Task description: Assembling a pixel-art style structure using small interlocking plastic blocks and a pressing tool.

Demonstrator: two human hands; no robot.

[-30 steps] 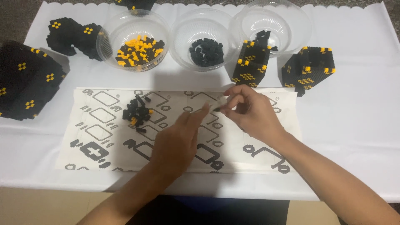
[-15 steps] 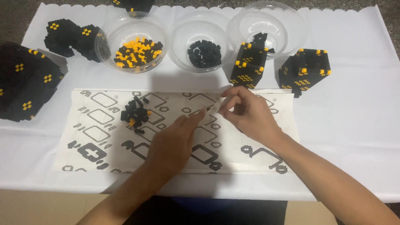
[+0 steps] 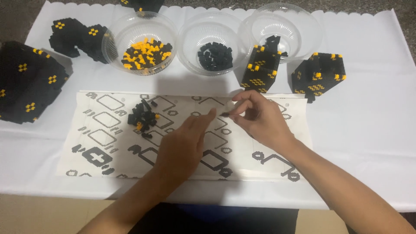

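Observation:
My right hand pinches a tiny black brick between thumb and forefinger, just above the printed paper sheet. My left hand rests over the middle of the sheet, fingers together and pointing at that brick, its fingertips almost touching it. To the left of both hands a small pile of black and orange bricks lies on the sheet.
Three clear bowls stand at the back: one with orange and black bricks, one with black bricks, one nearly bare. Built black-and-orange block shapes stand at far left, back left, centre right and right. White tablecloth covers the table.
The view has shifted slightly. My right hand has lowered a little toward the sheet with the small brick, and my left fingertips have stayed close to it.

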